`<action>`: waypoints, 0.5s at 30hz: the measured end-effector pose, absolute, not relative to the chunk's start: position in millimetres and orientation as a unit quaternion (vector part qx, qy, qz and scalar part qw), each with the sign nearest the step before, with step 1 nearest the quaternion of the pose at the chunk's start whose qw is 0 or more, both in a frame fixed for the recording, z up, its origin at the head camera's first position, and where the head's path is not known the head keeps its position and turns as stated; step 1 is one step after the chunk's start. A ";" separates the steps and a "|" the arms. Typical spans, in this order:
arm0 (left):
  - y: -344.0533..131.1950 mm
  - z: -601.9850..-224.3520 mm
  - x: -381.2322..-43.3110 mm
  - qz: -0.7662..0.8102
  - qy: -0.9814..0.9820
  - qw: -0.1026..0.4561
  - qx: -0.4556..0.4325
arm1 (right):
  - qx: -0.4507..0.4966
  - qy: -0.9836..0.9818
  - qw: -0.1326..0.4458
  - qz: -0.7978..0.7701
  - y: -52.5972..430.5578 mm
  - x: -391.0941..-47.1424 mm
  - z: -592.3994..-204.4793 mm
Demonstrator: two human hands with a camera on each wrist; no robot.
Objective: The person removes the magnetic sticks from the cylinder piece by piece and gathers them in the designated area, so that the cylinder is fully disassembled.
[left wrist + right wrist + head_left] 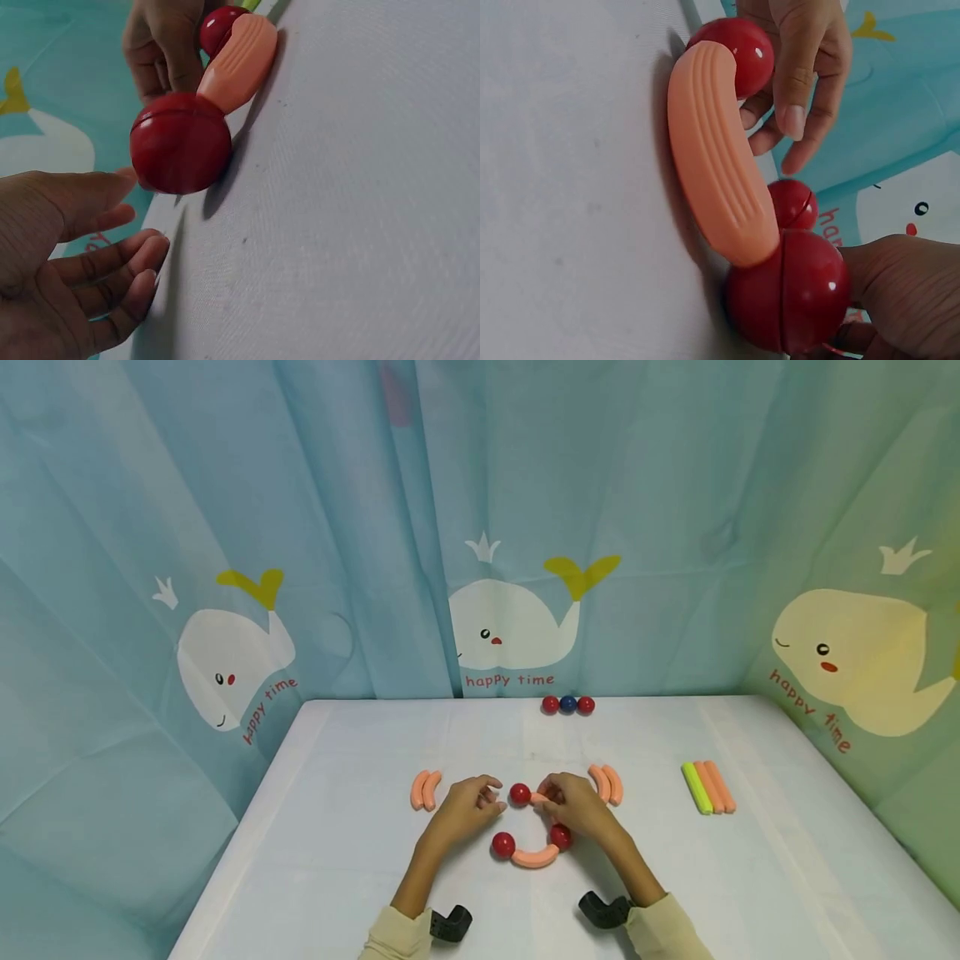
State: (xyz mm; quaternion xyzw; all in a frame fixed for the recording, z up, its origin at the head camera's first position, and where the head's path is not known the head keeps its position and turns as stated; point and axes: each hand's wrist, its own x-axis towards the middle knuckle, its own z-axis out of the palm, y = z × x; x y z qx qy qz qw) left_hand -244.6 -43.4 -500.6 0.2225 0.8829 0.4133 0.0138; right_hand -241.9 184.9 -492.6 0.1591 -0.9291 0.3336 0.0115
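Orange curved rods and red balls form a partial ring on the table. Its front curved rod (535, 858) joins a left red ball (503, 846) to a right red ball (560, 837). My right hand (576, 803) pinches another orange curved rod (537, 797), mostly hidden under its fingers, which meets the far red ball (520, 794). My left hand (468, 808) is just left of that ball, fingers loosely bent and holding nothing. In the left wrist view, the left hand (82, 262) shows a gap between thumb and fingers. The right wrist view shows the ribbed front rod (720, 157) closely.
Two orange curved rods (425, 790) lie left of the hands, and two more curved rods (606, 784) at the right. Farther right are a yellow-green straight stick (697, 788) and orange straight sticks (715, 787). Red balls flank a blue ball (567, 704) at the back edge, before a curtain (360, 527).
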 end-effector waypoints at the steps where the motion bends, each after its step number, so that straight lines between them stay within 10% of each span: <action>1: -42.6 -500.8 -244.4 0.416 0.882 0.018 0.221 | 0.168 -0.928 0.015 0.333 184.8 -242.0 -493.3; 15: -28.8 -504.2 -239.2 0.387 0.895 -0.013 0.221 | 0.201 -0.919 0.013 0.338 183.6 -243.9 -498.0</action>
